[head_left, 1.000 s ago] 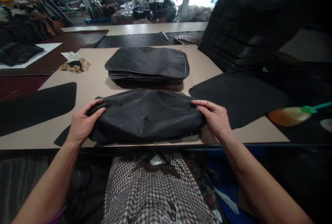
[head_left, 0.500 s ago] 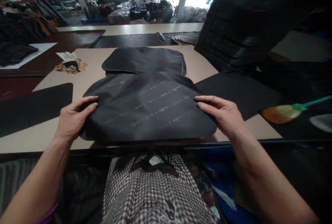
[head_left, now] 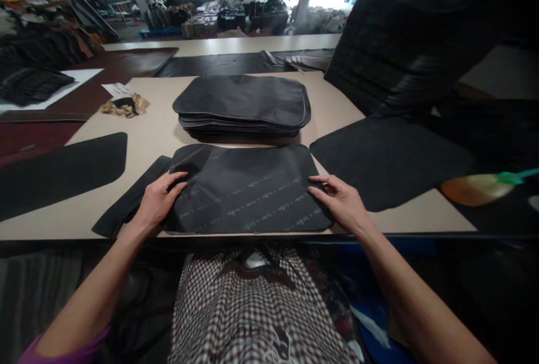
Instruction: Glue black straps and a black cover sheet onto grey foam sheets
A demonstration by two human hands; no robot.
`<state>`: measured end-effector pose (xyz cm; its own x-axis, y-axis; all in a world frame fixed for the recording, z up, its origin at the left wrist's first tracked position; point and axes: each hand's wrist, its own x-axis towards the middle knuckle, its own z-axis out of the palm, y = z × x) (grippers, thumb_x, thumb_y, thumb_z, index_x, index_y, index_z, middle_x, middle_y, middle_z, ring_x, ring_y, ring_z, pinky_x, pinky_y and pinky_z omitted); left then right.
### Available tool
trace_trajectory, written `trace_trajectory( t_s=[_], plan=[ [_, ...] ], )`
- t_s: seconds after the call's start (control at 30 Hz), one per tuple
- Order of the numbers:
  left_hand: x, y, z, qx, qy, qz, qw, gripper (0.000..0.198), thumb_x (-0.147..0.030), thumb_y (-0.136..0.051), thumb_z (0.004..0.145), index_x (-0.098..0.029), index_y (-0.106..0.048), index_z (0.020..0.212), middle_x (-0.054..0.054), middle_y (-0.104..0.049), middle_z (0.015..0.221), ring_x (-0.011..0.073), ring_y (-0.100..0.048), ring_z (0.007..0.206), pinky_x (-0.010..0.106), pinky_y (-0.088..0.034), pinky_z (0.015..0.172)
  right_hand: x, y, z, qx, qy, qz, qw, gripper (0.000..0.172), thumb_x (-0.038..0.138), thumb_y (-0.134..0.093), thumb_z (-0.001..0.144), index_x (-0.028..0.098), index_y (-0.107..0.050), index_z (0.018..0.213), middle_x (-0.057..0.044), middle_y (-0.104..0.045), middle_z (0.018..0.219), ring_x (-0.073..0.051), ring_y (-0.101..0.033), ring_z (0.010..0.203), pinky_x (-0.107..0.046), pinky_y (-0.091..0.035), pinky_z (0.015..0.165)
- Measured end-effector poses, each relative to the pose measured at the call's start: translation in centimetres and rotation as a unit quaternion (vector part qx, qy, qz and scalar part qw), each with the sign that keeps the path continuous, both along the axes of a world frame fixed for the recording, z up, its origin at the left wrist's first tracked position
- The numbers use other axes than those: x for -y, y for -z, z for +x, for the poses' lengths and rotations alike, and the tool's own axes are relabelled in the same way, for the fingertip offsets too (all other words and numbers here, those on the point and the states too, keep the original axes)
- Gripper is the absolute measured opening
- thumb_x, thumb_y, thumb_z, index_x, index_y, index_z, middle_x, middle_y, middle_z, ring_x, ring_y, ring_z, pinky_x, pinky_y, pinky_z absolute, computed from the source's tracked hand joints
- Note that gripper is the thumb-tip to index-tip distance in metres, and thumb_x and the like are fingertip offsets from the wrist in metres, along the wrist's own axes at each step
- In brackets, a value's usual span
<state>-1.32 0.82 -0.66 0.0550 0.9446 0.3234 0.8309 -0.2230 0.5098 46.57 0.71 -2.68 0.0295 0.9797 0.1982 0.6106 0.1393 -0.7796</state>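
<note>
A black sheet (head_left: pixel 248 190) with rounded corners and rows of pale printed lettering lies along the table's front edge. At its left side my left hand (head_left: pixel 162 198) grips it, thumb and fingertips on the upper face. My right hand (head_left: pixel 337 198) holds the right side in the same way, with a small gap showing between thumb and forefinger. Just behind is a stack of similar black sheets (head_left: pixel 242 105). A narrow black piece (head_left: pixel 135 198) sticks out from under the left side, partly hidden by my left hand and the sheet.
Another black sheet (head_left: pixel 67 173) lies to the left. To the right are a large black sheet (head_left: pixel 387 156), a tall dark stack (head_left: pixel 404 49) and an orange bottle-like object (head_left: pixel 475 189) with a green end. Crumpled tan scraps (head_left: pixel 126 105) lie at the back left of the table (head_left: pixel 154 128).
The printed sheet has come down and nearer to me, and now lies flatter on the table. Both hands moved inward with it. The stack behind and the narrow black piece have come into sight.
</note>
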Motion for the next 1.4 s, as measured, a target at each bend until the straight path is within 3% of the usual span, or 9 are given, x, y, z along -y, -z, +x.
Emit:
trace_trajectory(
  t_s=[0.2,0.4,0.63,1.17,1.4],
  plan=[
    [0.1,0.3,-0.2,-0.024,0.012,0.007,1.0,0.041,-0.049,-0.052,0.096,-0.022,-0.069,0.122,0.007,-0.069,0.124,0.0242,-0.061,0.121,0.037,-0.043,0.111,-0.1,-0.1,-0.1,0.056,-0.013,0.047,0.997,0.036,0.051,-0.067,0.088,0.025,-0.073,0.112,-0.002,-0.065,0.089,-0.017,-0.05,0.064,-0.03,-0.042,0.059],
    [0.2,0.8,-0.5,-0.051,0.015,0.022,0.998,0.037,-0.045,-0.054,0.097,-0.022,-0.069,0.122,0.007,-0.07,0.123,0.0235,-0.064,0.117,0.034,-0.047,0.107,-0.3,0.2,-0.1,0.085,-0.027,0.084,0.992,0.032,0.047,-0.066,0.09,0.023,-0.072,0.111,-0.004,-0.068,0.095,-0.018,-0.058,0.071,-0.03,-0.046,0.064],
    [-0.1,1.4,-0.7,-0.076,0.001,0.018,0.997,0.037,-0.045,-0.053,0.097,-0.023,-0.068,0.123,0.007,-0.07,0.125,0.0258,-0.063,0.121,0.037,-0.048,0.108,-0.3,0.1,-0.4,0.103,-0.03,0.095,0.99,0.03,0.045,-0.064,0.091,0.023,-0.072,0.109,-0.004,-0.069,0.097,-0.019,-0.061,0.073,-0.032,-0.048,0.067],
    [0.0,1.1,-0.5,-0.088,0.004,0.027,0.996,0.037,-0.044,-0.052,0.098,-0.022,-0.068,0.123,0.007,-0.07,0.124,0.0254,-0.065,0.117,0.037,-0.05,0.105,-0.2,0.3,-0.2,0.105,-0.043,0.108,0.988,0.025,0.039,-0.064,0.092,0.024,-0.071,0.11,-0.004,-0.07,0.106,-0.022,-0.065,0.091,-0.034,-0.052,0.082],
    [-0.1,1.3,-0.6,-0.094,0.003,0.023,0.995,0.038,-0.045,-0.051,0.098,-0.022,-0.068,0.124,0.008,-0.07,0.125,0.0267,-0.063,0.121,0.039,-0.049,0.107,-0.2,0.4,-0.3,0.105,-0.047,0.105,0.988,0.024,0.037,-0.065,0.092,0.025,-0.07,0.112,-0.002,-0.069,0.105,-0.021,-0.065,0.09,-0.034,-0.051,0.085]
  ],
)
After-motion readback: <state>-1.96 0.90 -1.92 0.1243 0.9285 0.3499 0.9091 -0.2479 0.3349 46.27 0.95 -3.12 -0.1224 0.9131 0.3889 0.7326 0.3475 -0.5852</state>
